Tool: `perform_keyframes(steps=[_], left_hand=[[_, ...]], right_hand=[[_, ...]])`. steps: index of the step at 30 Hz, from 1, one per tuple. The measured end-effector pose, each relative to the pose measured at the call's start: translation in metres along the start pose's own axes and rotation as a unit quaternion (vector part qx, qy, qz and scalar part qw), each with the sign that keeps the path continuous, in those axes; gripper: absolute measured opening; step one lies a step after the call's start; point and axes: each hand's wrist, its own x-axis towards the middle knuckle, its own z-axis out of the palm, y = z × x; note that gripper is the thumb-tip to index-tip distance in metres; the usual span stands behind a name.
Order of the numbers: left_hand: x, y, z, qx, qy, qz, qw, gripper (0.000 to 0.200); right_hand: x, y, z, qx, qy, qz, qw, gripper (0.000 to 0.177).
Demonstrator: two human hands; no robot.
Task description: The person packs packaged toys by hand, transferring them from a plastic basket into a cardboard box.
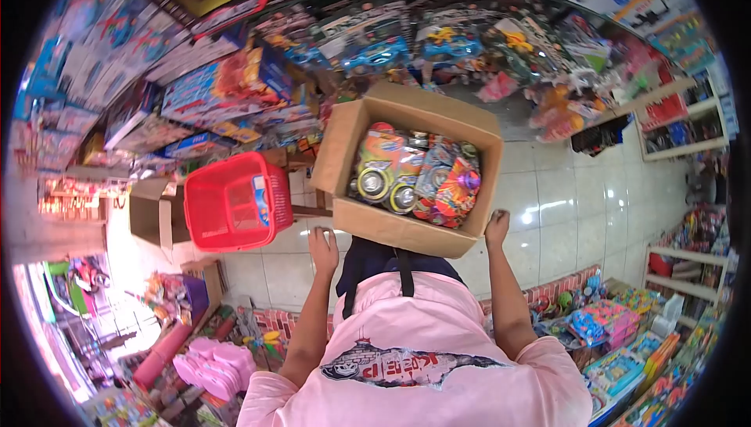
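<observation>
An open cardboard box (405,233) stands in front of me, filled with packaged toys (418,177) in orange, silver and purple. My left hand (322,249) hangs in the gap between the box's lower left corner and a red plastic basket (280,200); it holds nothing and its fingers are apart. Near the box's lower right corner is my right hand (497,227), its fingers curled; whether it touches the box or holds anything is too small to tell.
Shelves of packaged toys (375,52) run along the far side. An open brown carton (150,212) stands left of the basket. Pink items (215,366) lie at lower left, and colourful packs (602,324) at lower right. White shelving (684,145) is at the right.
</observation>
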Motion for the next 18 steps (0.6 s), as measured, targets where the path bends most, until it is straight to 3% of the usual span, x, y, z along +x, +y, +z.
perform_keyframes(steps=[2, 3, 4, 5, 6, 7, 8, 9, 11, 12, 13, 15, 17, 18], left_hand=[[-0.054, -0.052, -0.003, 0.047, -0.098, -0.084, 0.990, 0.026], [-0.086, -0.081, -0.003, 0.075, -0.144, -0.146, 0.976, 0.029], [-0.123, -0.137, 0.007, 0.155, -0.239, -0.193, 0.939, 0.038], [-0.165, -0.190, 0.024, 0.152, -0.233, -0.201, 0.939, 0.038], [-0.180, -0.228, 0.027, 0.153, -0.487, -0.267, 0.818, 0.042], [-0.193, -0.219, 0.012, 0.008, -0.446, -0.444, 0.777, 0.040], [-0.199, -0.190, -0.017, -0.138, -0.382, -0.596, 0.693, 0.038], [-0.200, -0.176, -0.037, -0.143, -0.377, -0.601, 0.690, 0.038], [-0.202, -0.168, -0.066, -0.206, -0.382, -0.567, 0.700, 0.036], [-0.214, -0.188, -0.066, -0.257, -0.360, -0.533, 0.721, 0.034], [-0.222, -0.211, -0.064, -0.260, -0.356, -0.535, 0.721, 0.034], [-0.217, -0.229, -0.076, -0.196, -0.334, -0.524, 0.759, 0.035], [-0.201, -0.244, -0.099, -0.248, -0.290, -0.551, 0.742, 0.038], [-0.200, -0.259, -0.104, -0.267, -0.262, -0.542, 0.753, 0.037]], right_hand=[[-0.028, 0.047, 0.002, -0.139, -0.139, -0.018, 0.980, 0.031], [-0.021, 0.109, 0.014, -0.139, -0.146, -0.027, 0.979, 0.031], [-0.045, 0.169, 0.026, -0.298, -0.316, -0.084, 0.897, 0.038], [-0.050, 0.163, 0.026, -0.384, -0.538, 0.116, 0.742, 0.053], [-0.073, 0.113, 0.017, -0.313, -0.534, 0.258, 0.742, 0.055], [-0.086, 0.087, 0.018, -0.336, -0.556, 0.317, 0.691, 0.058], [-0.107, 0.080, 0.019, -0.329, -0.542, 0.283, 0.720, 0.052], [-0.118, 0.068, 0.030, -0.335, -0.545, 0.278, 0.717, 0.052], [-0.137, 0.047, 0.054, -0.394, -0.573, 0.124, 0.708, 0.038], [-0.146, 0.048, 0.067, -0.461, -0.605, -0.140, 0.634, 0.038], [-0.155, 0.048, 0.086, -0.463, -0.605, -0.145, 0.631, 0.038], [-0.173, 0.032, 0.120, -0.406, -0.564, -0.067, 0.715, 0.043], [-0.194, -0.015, 0.143, -0.334, -0.549, 0.057, 0.764, 0.039], [-0.201, -0.018, 0.158, -0.340, -0.548, 0.052, 0.763, 0.039]])
